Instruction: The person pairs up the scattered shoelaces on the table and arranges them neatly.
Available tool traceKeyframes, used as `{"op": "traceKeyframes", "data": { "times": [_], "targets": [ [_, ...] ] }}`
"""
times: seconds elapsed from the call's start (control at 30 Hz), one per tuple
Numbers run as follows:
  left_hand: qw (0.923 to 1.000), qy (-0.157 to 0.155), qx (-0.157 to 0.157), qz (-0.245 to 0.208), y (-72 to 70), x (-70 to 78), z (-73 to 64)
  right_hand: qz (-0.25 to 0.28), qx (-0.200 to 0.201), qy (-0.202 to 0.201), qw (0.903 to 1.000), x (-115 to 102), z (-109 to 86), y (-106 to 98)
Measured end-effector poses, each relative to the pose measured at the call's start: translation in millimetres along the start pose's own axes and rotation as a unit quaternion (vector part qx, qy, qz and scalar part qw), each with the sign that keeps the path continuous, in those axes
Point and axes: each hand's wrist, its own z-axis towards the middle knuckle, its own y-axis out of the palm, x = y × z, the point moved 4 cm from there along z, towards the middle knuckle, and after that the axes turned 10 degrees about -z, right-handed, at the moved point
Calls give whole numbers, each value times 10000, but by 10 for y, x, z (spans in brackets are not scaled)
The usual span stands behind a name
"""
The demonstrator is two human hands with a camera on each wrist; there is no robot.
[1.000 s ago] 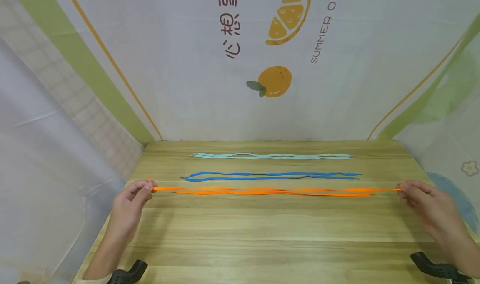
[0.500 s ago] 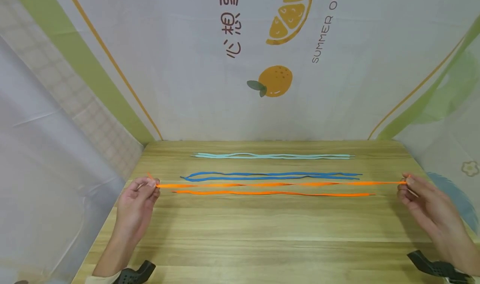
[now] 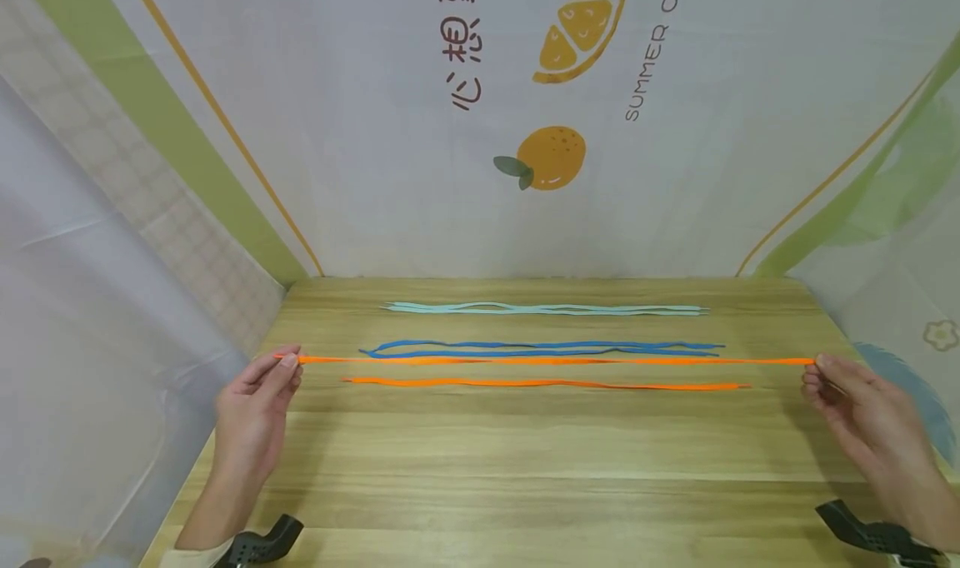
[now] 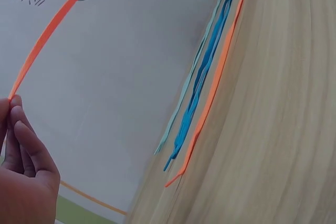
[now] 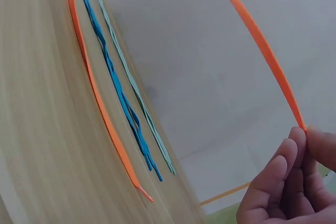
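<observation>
An orange shoelace (image 3: 555, 361) is stretched straight across the head view, raised above the table. My left hand (image 3: 258, 410) pinches its left end between thumb and fingers, and my right hand (image 3: 870, 414) pinches the right end. Both wrist views show the lace (image 4: 50, 27) running taut from the fingertips. A second orange shoelace (image 3: 555, 383) lies flat on the table, nearer to me. Behind it lie blue shoelaces (image 3: 540, 346), side by side, which the raised lace partly overlaps in the head view. Farther back is a pair of light mint shoelaces (image 3: 547, 309).
The wooden table (image 3: 510, 468) reaches back to a white cloth (image 3: 375, 176) printed with oranges and lettering. More cloth hangs at both sides. Black camera mounts (image 3: 262, 543) sit on the wrists.
The held orange lace has moved up and away from the one lying on the table, toward the blue laces. In the last half second my left hand has shifted left, straightening the lace's twists.
</observation>
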Motion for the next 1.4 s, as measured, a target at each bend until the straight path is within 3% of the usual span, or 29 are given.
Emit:
{"op": "traceKeyframes", "data": {
  "times": [0.2, 0.37, 0.5, 0.63, 0.83, 0.97, 1.1, 1.17, 1.23, 1.4],
  "targets": [
    [9996, 99, -8, 255, -24, -9, -13, -262, 214, -288, 9990, -16, -7, 34],
    [9994, 37, -57, 331, -31, -26, -33, -104, 248, -514, 9983, -25, 4, 72],
    [9992, 38, -51, 396, -39, -29, -46, -191, 304, -504, 9981, -18, -7, 75],
    [9988, 81, -62, 479, -47, -27, -50, -579, 507, -374, 9963, -9, -37, 44],
    [9985, 159, -139, 509, -73, -20, -54, -1045, 291, -443, 9931, -10, -47, 28],
    [9980, 134, -150, 592, -101, -10, -50, -1534, 372, -484, 9863, 1, -56, 2],
    [9942, -25, -163, 1058, -145, 3, -31, -1945, 474, -489, 9785, 5, -46, -28],
    [9877, -98, -188, 1551, -172, 11, -20, -2145, 487, -488, 9743, 6, -38, -44],
    [9732, -124, -286, 2279, -191, 24, -13, -2352, 500, -480, 9695, 8, -33, -62],
    [9109, 166, -653, 4070, -203, 52, -30, -2849, 603, -465, 9555, 17, -30, -81]
  ]
}}
